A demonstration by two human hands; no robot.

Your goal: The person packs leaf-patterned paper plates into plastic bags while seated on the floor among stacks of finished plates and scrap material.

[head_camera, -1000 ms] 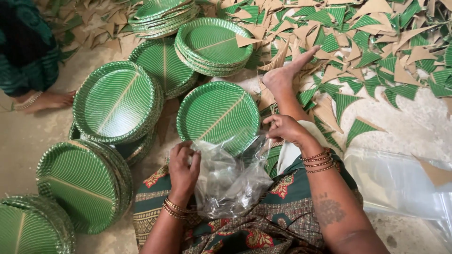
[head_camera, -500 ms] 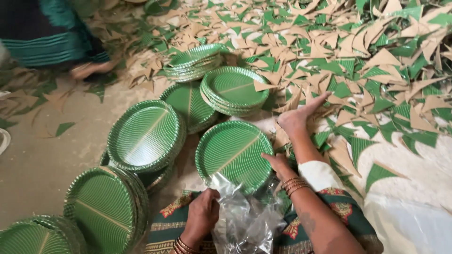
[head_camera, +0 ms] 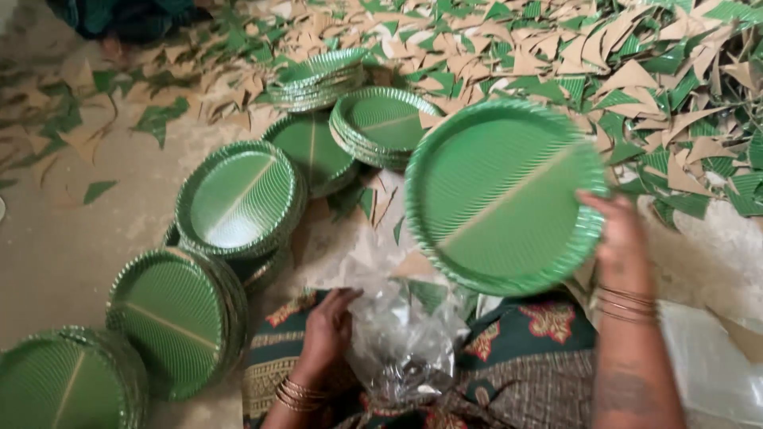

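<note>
My right hand [head_camera: 616, 238] grips the right rim of a stack of green ribbed paper plates [head_camera: 501, 195], lifted off the floor and tilted toward me. My left hand [head_camera: 327, 332] rests on my lap and holds the edge of a crumpled clear plastic bag [head_camera: 401, 345]. The bag lies just below the lifted stack. Bangles circle both wrists.
More stacks of green plates stand on the floor: at left [head_camera: 238, 199], lower left [head_camera: 171, 318], bottom corner [head_camera: 60, 381] and further back [head_camera: 381, 123], [head_camera: 318, 75]. Green and brown paper offcuts [head_camera: 636, 71] cover the floor at right and behind. Another person's dark clothing [head_camera: 127, 16] shows at top left.
My right hand has picked the stack of plates up off the floor and raised it toward me, tilted. My left hand stays on the plastic bag. The view has shifted.
</note>
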